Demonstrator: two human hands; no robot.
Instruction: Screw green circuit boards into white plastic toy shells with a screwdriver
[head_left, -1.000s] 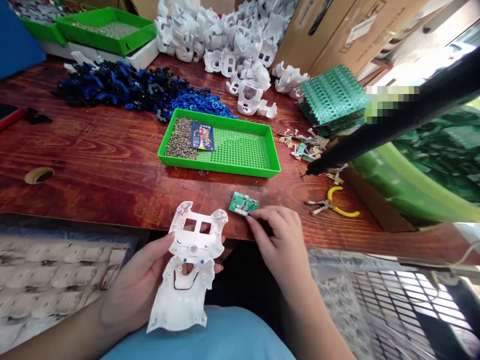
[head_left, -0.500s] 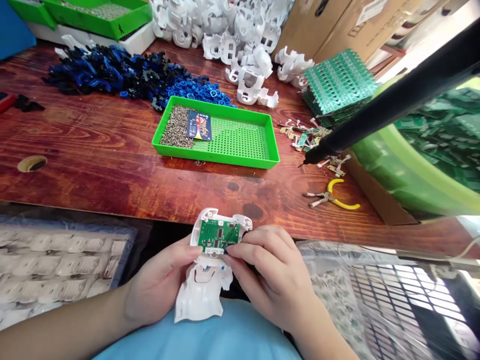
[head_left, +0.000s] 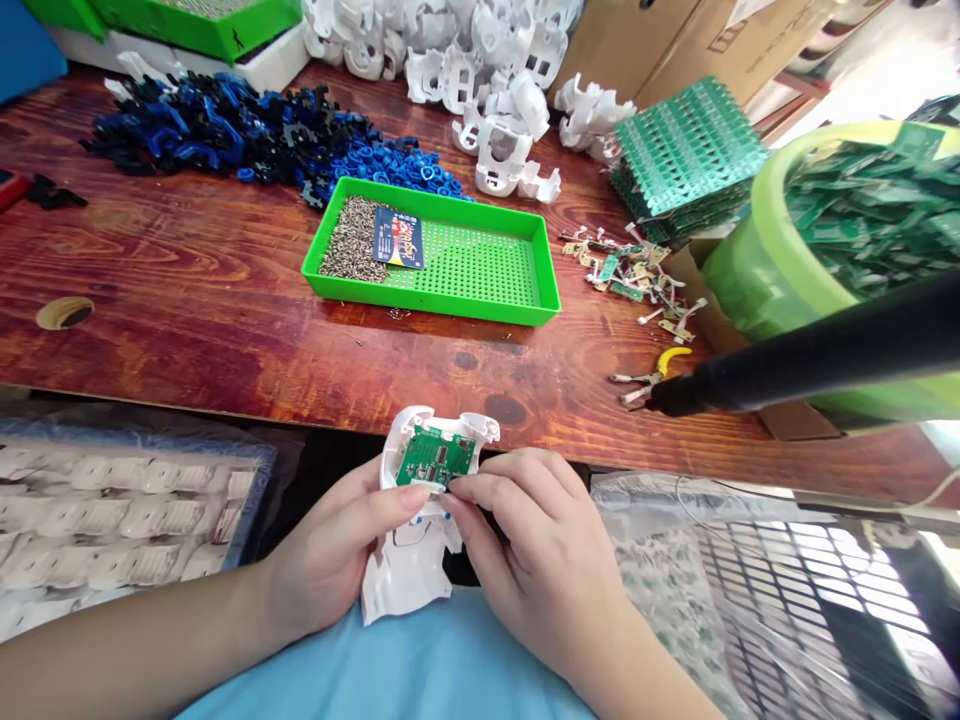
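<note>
A white plastic housing (head_left: 391, 462) is held low in front of me, over my lap. Inside it lies a green circuit board (head_left: 436, 455), slightly tilted. My left hand (head_left: 337, 545) grips the housing from the left, its thumb resting across the board's lower edge. The fingers of my right hand (head_left: 529, 540) are pinched at the lower right corner of the board; a small dark piece shows at the fingertips, too small to make out. Below the board hangs a second white shell part (head_left: 409, 572), with small blue pieces near its upper edge.
A green tray (head_left: 480, 305) holds screws and a card. Behind are blue and black parts (head_left: 225, 130) and white shells (head_left: 502, 150). A black rod-shaped tool (head_left: 795, 350) reaches in from the right, over yellow-handled pliers (head_left: 673, 357). A tub of boards (head_left: 772, 220) stands right.
My left thumb has moved right onto the board's lower edge, and the board and housing are tilted differently. The black rod-shaped tool now appears lower, covering part of the pliers.
</note>
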